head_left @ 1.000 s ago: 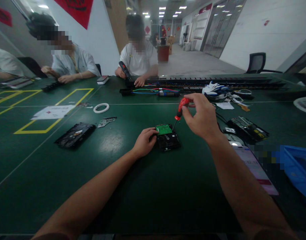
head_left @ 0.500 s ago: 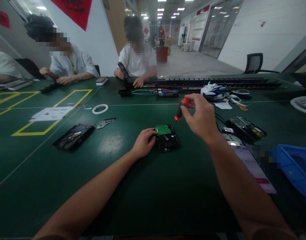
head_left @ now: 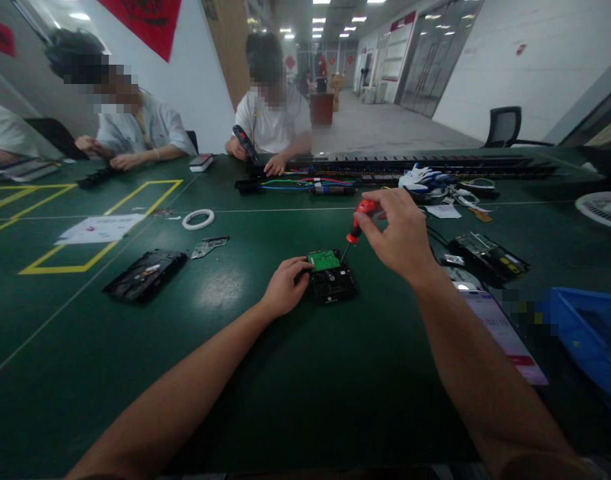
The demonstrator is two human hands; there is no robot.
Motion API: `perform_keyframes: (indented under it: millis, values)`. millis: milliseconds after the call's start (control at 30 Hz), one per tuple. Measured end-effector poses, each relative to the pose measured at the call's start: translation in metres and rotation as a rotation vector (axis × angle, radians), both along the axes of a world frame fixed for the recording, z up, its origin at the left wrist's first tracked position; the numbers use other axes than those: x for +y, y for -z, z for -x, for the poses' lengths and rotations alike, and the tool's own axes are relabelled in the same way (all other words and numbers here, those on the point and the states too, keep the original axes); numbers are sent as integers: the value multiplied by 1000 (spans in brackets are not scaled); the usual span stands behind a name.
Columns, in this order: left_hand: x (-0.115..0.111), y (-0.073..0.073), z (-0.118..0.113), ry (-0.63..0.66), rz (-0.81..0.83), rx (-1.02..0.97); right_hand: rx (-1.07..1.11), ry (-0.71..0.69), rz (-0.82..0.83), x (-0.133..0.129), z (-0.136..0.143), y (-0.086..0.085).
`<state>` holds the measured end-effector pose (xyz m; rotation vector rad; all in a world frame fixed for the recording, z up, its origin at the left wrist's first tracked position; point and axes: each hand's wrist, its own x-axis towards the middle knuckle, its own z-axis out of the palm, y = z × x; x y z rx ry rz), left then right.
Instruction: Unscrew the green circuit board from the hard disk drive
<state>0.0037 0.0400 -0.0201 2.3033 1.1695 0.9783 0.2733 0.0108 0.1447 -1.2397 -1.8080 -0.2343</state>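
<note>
A black hard drive (head_left: 332,287) lies flat on the green table, its green circuit board (head_left: 324,260) facing up on the far half. My left hand (head_left: 288,287) is closed on the drive's left edge, thumb and fingers at the corner beside the board. In my right hand (head_left: 398,230) is a screwdriver (head_left: 358,221) with a red and black handle, pinched from above between thumb and fingers. Its shaft slants down to the left, with the tip at the board's right edge. Whether the tip sits in a screw is too small to tell.
To the left lie another black drive casing (head_left: 145,275), a loose circuit board (head_left: 209,247) and a white tape roll (head_left: 198,219). On the right are a phone (head_left: 505,333), an opened device (head_left: 490,257) and a blue bin (head_left: 590,333). Across the table a person holds a power screwdriver (head_left: 245,141).
The screwdriver's handle has turned a little in my right fingers, and more red shows on it. The drive and my left hand hold their places; the whole view has shifted slightly.
</note>
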Motion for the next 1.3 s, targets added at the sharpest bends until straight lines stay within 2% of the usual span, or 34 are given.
perform_keyframes:
  millis: [300,800,967,1100,1300]
  values:
    - [-2,-3,-1,-5,-3,-5,37,-42,-24,4,-1,3]
    - [-1,0,-1,-5,-5,-16,-1,-40,-14,1,-1,0]
    - [-1,0,-1,0,-6,-12,30,-79,-20,4,0,2]
    - [-1,-1,-1,-2,-19,-8,80,-57,-12,5,-1,3]
    - [-1,-1,-1,-1,-10,2,43,-40,-26,4,0,3]
